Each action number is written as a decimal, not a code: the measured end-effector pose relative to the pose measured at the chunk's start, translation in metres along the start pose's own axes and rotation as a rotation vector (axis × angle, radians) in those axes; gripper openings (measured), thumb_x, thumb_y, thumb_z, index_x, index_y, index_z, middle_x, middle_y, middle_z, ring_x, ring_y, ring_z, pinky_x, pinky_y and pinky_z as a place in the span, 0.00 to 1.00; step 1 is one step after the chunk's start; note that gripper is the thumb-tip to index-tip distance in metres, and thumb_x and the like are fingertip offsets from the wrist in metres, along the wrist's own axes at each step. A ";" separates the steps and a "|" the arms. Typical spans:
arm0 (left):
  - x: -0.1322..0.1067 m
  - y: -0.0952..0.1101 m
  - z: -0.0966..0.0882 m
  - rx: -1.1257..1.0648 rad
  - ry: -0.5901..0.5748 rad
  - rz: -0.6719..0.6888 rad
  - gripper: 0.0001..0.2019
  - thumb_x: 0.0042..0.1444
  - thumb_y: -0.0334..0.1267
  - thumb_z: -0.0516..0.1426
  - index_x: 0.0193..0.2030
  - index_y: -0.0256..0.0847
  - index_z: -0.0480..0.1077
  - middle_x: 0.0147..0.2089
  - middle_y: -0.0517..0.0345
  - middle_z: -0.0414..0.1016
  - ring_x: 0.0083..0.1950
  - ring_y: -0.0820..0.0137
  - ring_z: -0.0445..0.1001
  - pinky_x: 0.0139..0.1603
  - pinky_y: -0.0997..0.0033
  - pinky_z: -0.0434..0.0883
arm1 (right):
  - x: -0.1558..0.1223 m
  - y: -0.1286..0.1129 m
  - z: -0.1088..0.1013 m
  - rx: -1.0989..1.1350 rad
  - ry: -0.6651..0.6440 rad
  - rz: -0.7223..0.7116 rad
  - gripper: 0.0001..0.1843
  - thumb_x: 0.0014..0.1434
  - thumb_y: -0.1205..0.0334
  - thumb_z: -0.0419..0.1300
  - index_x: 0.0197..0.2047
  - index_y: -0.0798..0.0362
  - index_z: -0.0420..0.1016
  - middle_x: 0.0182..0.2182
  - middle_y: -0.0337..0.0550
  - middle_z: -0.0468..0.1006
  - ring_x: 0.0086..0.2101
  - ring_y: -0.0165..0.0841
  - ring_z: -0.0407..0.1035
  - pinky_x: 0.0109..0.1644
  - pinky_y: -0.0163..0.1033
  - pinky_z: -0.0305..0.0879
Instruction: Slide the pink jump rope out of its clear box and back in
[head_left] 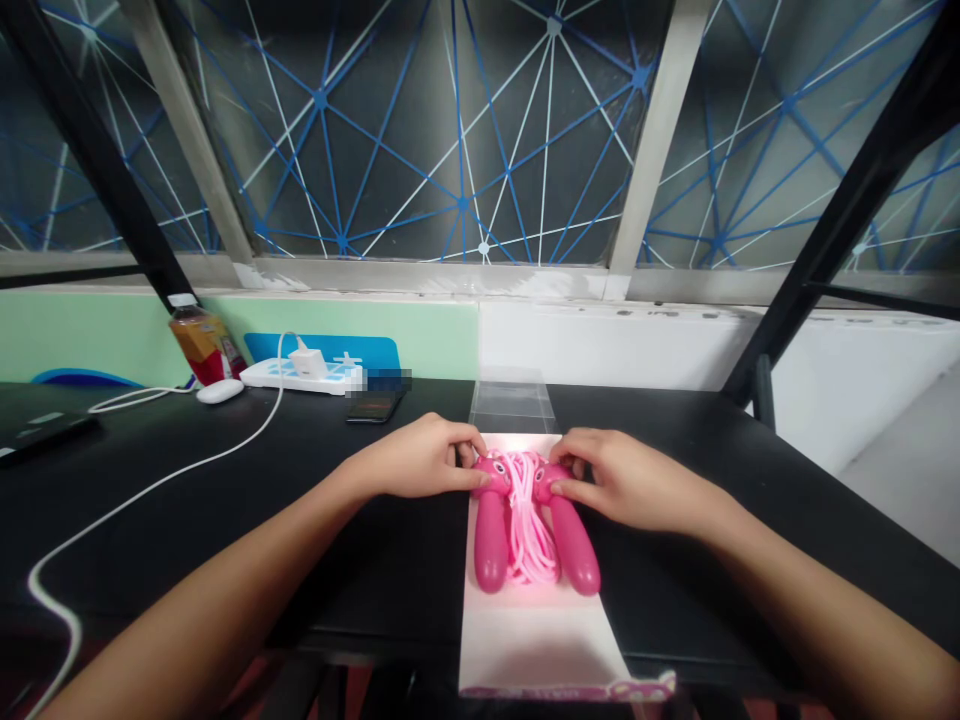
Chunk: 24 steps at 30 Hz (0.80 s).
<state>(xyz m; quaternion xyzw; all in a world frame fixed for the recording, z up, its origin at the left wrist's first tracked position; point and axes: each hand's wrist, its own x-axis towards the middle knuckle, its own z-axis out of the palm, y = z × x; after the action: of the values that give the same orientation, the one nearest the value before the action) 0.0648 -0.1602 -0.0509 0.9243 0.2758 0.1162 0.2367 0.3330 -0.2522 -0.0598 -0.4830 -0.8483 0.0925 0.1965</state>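
Observation:
A pink jump rope (pixel 531 540) lies coiled in a bundle between its two dark pink handles, the left handle (pixel 491 545) and the right handle (pixel 576 550). Each handle has an animal-like head with an eye at its far end. Under them is a pale card (pixel 536 640) with a purple printed edge at the front. My left hand (pixel 427 458) pinches the head of the left handle between thumb and fingers. On the other side, my right hand (pixel 622 480) grips the head of the right handle the same way. Transparent plastic (pixel 511 398) extends behind the card.
On the black table (pixel 315 560), a white cable (pixel 180 465) runs along the left. Toward the back left stand a drink bottle (pixel 206 340), a white mouse-shaped object (pixel 220 391), a power strip (pixel 337 377) and a phone (pixel 375 402). Black metal posts slant up at both sides.

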 end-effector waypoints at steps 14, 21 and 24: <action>-0.002 0.010 0.002 0.156 0.030 0.138 0.14 0.58 0.44 0.59 0.49 0.43 0.73 0.38 0.57 0.76 0.36 0.69 0.74 0.37 0.73 0.67 | 0.001 -0.002 0.006 0.009 -0.030 0.020 0.14 0.64 0.55 0.56 0.51 0.49 0.70 0.41 0.43 0.74 0.36 0.34 0.70 0.41 0.39 0.65; 0.000 0.007 0.006 0.387 0.059 0.164 0.15 0.60 0.44 0.56 0.52 0.44 0.72 0.46 0.55 0.78 0.45 0.63 0.76 0.46 0.68 0.68 | 0.002 -0.002 0.012 -0.168 0.003 -0.060 0.16 0.67 0.55 0.52 0.53 0.49 0.73 0.45 0.46 0.74 0.39 0.36 0.73 0.43 0.42 0.68; -0.002 0.011 0.007 0.462 0.058 0.171 0.15 0.61 0.42 0.55 0.53 0.44 0.71 0.48 0.55 0.78 0.47 0.62 0.77 0.48 0.67 0.69 | 0.001 -0.007 0.013 -0.284 0.020 -0.067 0.16 0.67 0.56 0.51 0.53 0.50 0.72 0.45 0.46 0.75 0.37 0.36 0.73 0.40 0.42 0.69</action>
<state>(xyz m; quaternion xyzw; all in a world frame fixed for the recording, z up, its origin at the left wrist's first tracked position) 0.0703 -0.1718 -0.0517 0.9702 0.2226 0.0959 0.0004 0.3218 -0.2542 -0.0692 -0.4782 -0.8665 -0.0402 0.1376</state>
